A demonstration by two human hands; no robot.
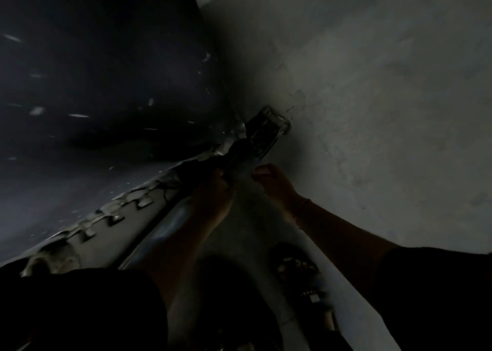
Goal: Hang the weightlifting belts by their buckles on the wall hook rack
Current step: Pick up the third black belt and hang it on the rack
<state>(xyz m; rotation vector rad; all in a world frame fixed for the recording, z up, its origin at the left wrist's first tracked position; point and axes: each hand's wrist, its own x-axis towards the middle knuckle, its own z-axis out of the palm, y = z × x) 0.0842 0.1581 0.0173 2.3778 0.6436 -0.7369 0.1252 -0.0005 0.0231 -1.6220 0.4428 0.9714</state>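
Observation:
The view is dim and tilted. A dark weightlifting belt [255, 137] is held up in the corner where a dark wall meets a grey wall. Its metal buckle [278, 120] is at the top, against the grey wall. My left hand [215, 188] is closed around the belt's strap just below the buckle end. My right hand [271, 180] is curled at the strap's right edge and seems to pinch it. The rest of the strap [165, 225] hangs down to the lower left. The wall hook rack [117, 215] runs along the dark wall with several small hooks.
The grey wall [372, 111] fills the right side and the dark wall [93, 84] the left. Below my arms are dark items with metal parts [300, 270], possibly more belts, too dim to tell. My dark sleeves fill the bottom corners.

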